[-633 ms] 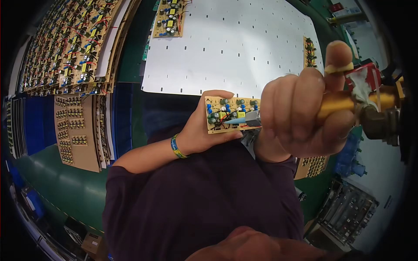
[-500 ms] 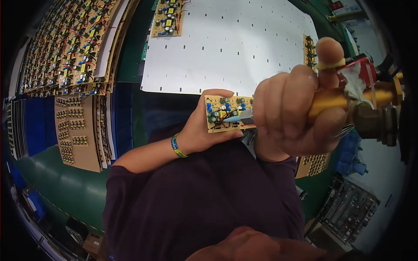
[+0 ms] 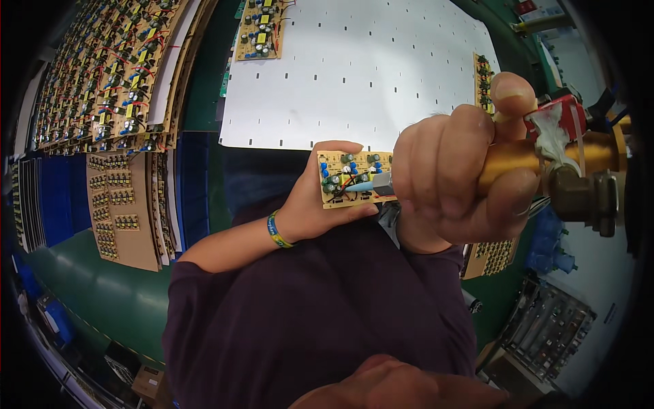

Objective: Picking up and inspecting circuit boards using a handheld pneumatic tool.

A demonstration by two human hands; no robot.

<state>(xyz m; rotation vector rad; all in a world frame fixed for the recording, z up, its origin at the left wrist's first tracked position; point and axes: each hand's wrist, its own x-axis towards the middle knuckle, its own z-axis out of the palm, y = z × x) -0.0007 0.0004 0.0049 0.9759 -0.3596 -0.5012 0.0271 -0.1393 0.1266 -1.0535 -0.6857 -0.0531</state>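
Note:
My left hand (image 3: 310,194) grips a tan circuit board (image 3: 332,199) at its left end, thumb and fingers on opposite edges. The board carries green coils, blue parts, capacitors and black and red wires. My right hand (image 3: 456,170) is wrapped round the gold barrel of a glue dispensing gun (image 3: 524,167). Its pale blue tapered nozzle (image 3: 360,186) reaches over the board, with the tip at the wires near the left end; whether it touches them I cannot tell. The knuckles hide the board's right end. One raised digit is by the gun's red part, smeared with white paste.
A white sheet with dark slots (image 3: 327,102) covers the bench ahead, with boards (image 3: 259,34) at its far left and more boards (image 3: 484,82) at its right edge. Stacked panels of populated boards (image 3: 102,75) stand left, above a cardboard sheet of smaller boards (image 3: 139,238).
The board, my left hand and the nozzle have shifted slightly left. My right hand's raised digit has come down a little toward the gun. Both grips stay the same.

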